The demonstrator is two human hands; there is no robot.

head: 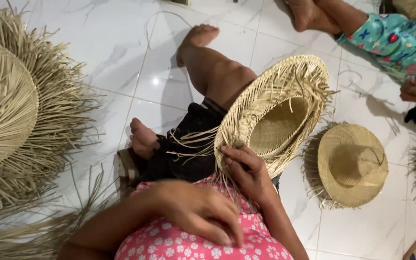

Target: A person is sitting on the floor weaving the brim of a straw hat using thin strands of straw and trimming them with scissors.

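A half-woven straw hat (pixel 275 113) stands tilted on my lap, its hollow crown facing me and loose strands sticking out round the brim. My right hand (pixel 246 168) grips the near edge of the brim, fingers curled over the weave. My left hand (pixel 198 209) rests flat on my pink flowered clothing, fingers spread, holding nothing; it sits just left of and below the hat's brim. My bare legs stretch out across the white tiled floor (pixel 107 53).
A stack of unfinished hats with long frayed straw (pixel 20 110) fills the left side. A finished straw hat (pixel 350 163) lies on the tiles to the right. Another person's leg in patterned trousers (pixel 400 43) and hand (pixel 415 91) are at the top right.
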